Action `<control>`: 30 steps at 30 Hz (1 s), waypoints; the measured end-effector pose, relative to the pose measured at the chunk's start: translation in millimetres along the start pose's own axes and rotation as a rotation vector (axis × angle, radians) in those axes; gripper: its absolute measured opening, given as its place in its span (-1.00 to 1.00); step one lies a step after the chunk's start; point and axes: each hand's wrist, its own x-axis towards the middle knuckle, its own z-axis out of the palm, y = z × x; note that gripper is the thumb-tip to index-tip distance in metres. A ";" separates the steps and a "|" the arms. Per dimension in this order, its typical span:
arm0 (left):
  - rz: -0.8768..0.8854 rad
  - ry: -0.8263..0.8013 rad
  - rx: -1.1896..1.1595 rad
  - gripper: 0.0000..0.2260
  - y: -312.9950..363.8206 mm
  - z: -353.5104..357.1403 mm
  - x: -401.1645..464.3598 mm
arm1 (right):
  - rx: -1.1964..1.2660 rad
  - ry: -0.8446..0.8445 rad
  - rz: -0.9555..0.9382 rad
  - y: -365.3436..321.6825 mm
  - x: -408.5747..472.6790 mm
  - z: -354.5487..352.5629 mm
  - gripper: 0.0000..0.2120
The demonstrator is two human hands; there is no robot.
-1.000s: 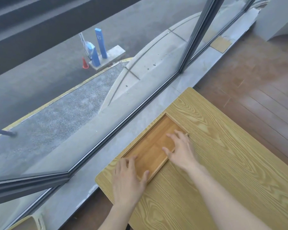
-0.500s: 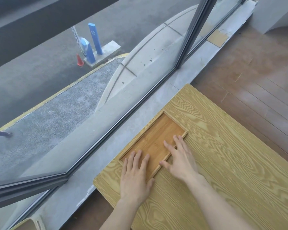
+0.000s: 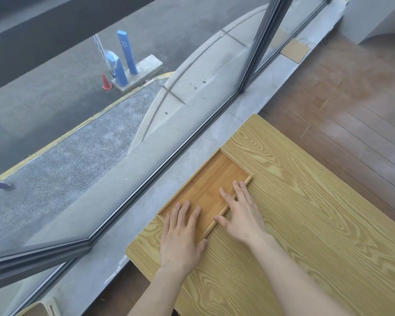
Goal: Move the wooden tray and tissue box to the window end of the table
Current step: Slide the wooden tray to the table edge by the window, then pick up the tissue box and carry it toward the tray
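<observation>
— Where's the wooden tray (image 3: 211,182)?
— Under both palms, at the table (image 3: 306,224) edge by the window.
— Gripping it?
— No. Left hand (image 3: 181,236) and right hand (image 3: 242,215) lie flat, fingers spread, covering its near rim.

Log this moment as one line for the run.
wooden tray at table window edge | left hand, right hand flat on it | tissue box unseen

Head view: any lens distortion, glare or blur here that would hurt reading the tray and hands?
Head view: wide-angle bowing bends the window frame lines; daylight is soft and even, with no glare on the wooden tray; left hand and right hand are sharp, with only faint shadows.
</observation>
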 end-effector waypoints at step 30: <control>0.318 0.012 0.106 -0.18 74.6 -26.1 39.2 | 0.029 0.190 0.290 83.9 -101.2 -16.6 -0.10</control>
